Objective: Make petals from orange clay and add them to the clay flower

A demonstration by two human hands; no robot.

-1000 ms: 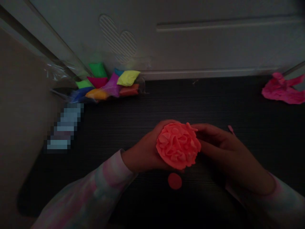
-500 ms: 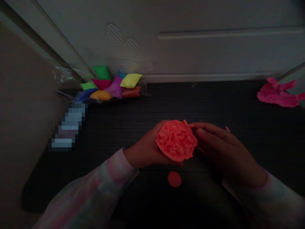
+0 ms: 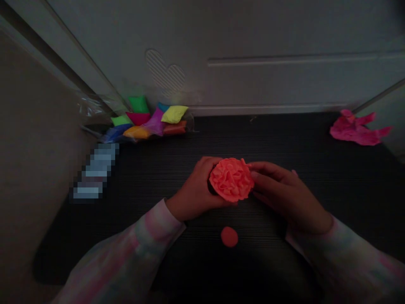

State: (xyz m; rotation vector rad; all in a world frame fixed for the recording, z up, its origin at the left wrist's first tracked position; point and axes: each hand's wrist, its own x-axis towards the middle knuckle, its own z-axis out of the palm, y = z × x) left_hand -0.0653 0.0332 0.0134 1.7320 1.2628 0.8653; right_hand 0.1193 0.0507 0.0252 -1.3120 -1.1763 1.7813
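Note:
A coral clay flower [image 3: 232, 179] with ruffled, folded petals faces up in the middle of the head view. My left hand [image 3: 201, 185] is wrapped round it from the left; the fingers go out of sight beneath and behind it. At its right edge, the fingertips of my right hand [image 3: 281, 192] are closed on the petal rim, where a small tab sticks up. The flower's underside is hidden. A flat round coral clay disc [image 3: 229, 237] lies on the black table [image 3: 177, 249] just below my hands.
Several colourful clay packets [image 3: 155, 122] lie in clear plastic at the back left. A blurred-out pale rectangular object [image 3: 96, 171] is in front of them. Crumpled pink material [image 3: 357, 128] sits at the back right. A pale panel with a heart relief [image 3: 166, 74] stands behind the table.
My right hand has moved left, closer against the flower's edge. The flower now tilts a little differently and sits slightly higher in my left hand. The view has shifted a little.

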